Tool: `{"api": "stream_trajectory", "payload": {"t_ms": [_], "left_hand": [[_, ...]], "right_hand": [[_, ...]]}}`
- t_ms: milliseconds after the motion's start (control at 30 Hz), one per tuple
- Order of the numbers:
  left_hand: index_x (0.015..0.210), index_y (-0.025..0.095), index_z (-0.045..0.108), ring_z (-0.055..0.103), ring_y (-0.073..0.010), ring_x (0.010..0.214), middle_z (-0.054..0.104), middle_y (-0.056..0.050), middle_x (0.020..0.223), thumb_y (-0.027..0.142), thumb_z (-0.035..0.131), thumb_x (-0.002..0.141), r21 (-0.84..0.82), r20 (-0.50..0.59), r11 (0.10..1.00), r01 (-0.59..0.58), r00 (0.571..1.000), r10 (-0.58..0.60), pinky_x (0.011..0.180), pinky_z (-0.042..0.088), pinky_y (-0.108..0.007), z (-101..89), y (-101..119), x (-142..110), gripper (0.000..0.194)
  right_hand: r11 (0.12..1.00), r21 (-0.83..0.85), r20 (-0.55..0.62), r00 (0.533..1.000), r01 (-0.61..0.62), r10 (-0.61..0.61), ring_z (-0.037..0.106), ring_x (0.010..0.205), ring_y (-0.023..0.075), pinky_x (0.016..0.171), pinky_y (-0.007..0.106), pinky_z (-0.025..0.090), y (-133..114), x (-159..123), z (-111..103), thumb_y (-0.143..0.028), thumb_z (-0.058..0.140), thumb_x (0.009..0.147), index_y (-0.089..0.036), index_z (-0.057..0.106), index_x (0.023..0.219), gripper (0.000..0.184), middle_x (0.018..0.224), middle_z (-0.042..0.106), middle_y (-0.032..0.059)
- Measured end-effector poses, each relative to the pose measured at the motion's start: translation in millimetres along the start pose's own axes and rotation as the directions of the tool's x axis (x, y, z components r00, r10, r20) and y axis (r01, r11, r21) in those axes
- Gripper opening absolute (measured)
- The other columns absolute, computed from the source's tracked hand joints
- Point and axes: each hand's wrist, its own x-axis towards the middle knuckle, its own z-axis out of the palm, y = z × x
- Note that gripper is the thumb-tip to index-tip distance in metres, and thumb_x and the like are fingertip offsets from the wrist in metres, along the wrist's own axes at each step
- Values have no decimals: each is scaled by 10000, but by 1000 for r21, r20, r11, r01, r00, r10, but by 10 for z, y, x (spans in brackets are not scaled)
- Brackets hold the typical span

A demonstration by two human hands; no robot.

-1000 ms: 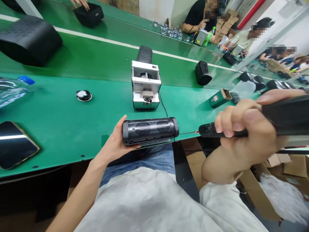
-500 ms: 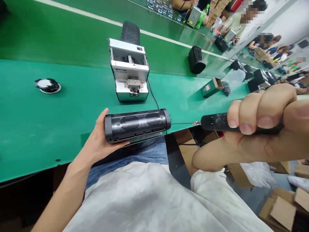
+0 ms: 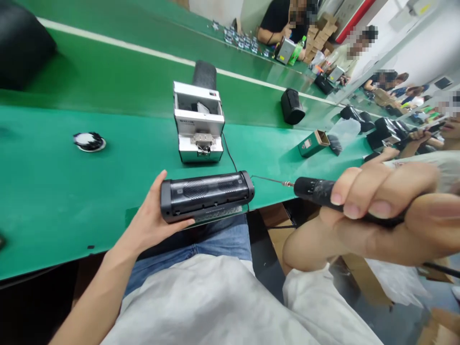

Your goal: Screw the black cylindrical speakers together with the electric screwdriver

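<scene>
My left hand grips the left end of a black speaker housing, thumb below and fingers behind it. The housing lies lengthwise near the table's front edge, with two round perforated grilles on its face. In my right hand is a black electric screwdriver, fingers wrapped round its body. Its long thin bit points left and its tip is at the housing's right end; whether it touches a screw I cannot make out. Behind the housing stands a silver screw feeder.
A black-and-white roll lies on the left of the green table. To the right are a green tin and a black speaker. Several people work along the bench at upper right. Cardboard boxes stand on the floor.
The screwdriver has tilted, its bit now sloping up toward the housing's right end instead of lying level. The housing has rolled slightly in my left hand. The camera view has shifted.
</scene>
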Motion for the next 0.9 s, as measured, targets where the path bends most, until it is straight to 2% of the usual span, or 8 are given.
{"api": "stream_trajectory", "payload": {"t_ms": [67,133,233,300,500,667,767,900], "left_hand": [[1815,332,67,666,-443,1446,565,-181,1647,683,890,832,-11,2,999,-43,999,43,1237,540,-670,9,-37,-5,1329],[1815,319,69,638,-456,1493,550,-195,1657,637,899,841,-21,2,997,-77,997,77,1255,527,-670,18,-72,-9,1318],[1815,313,85,593,-458,1554,531,-201,1673,576,917,849,-24,-3,995,-101,995,101,1280,513,-657,28,-99,-28,1302],[1814,327,100,584,-446,1568,517,-195,1690,531,929,858,-32,-9,993,-110,994,110,1284,516,-644,34,-101,-46,1282],[1813,376,120,577,-438,1573,482,-190,1735,451,972,847,-77,7,988,-132,991,133,1268,537,-631,41,-97,-57,1290],[1812,365,114,575,-436,1570,496,-194,1715,417,983,844,-91,9,984,-153,988,155,1272,534,-625,32,-101,-35,1302],[1811,367,116,569,-443,1572,488,-198,1718,428,983,850,-97,7,982,-165,986,166,1276,526,-635,39,-104,-37,1296],[1814,385,106,569,-448,1570,487,-187,1722,428,991,841,-98,3,982,-162,987,163,1259,542,-630,48,-99,-36,1316]], "right_hand": [[965,62,-190,952,254,-239,155,397,65,363,286,231,217,153,278,-558,891,859,-214,297,637,721,647,160,-58],[912,69,-312,877,405,-365,301,450,105,440,295,339,527,346,687,-486,761,968,-255,415,727,480,684,238,-46],[953,115,-221,943,280,-250,546,545,177,601,382,555,1022,593,1305,-585,658,1062,-319,491,1005,319,712,428,-57],[981,136,-160,981,135,-113,542,527,182,575,390,544,1221,667,1562,-684,648,1046,-326,466,1088,404,726,467,-63],[945,296,-127,986,140,-106,357,470,118,482,317,366,928,606,1573,-380,770,1042,-326,517,1135,275,656,367,-101],[953,295,210,978,-68,5,329,447,120,429,353,365,1097,514,1800,-741,902,869,-363,527,981,545,566,418,-124],[971,217,249,968,-97,41,333,480,121,462,355,409,1362,450,2000,-930,834,786,-362,496,974,687,575,423,-122],[982,155,262,963,-108,64,402,473,104,471,325,399,1414,405,2089,-926,746,875,-311,508,1012,673,664,451,-101]]}}
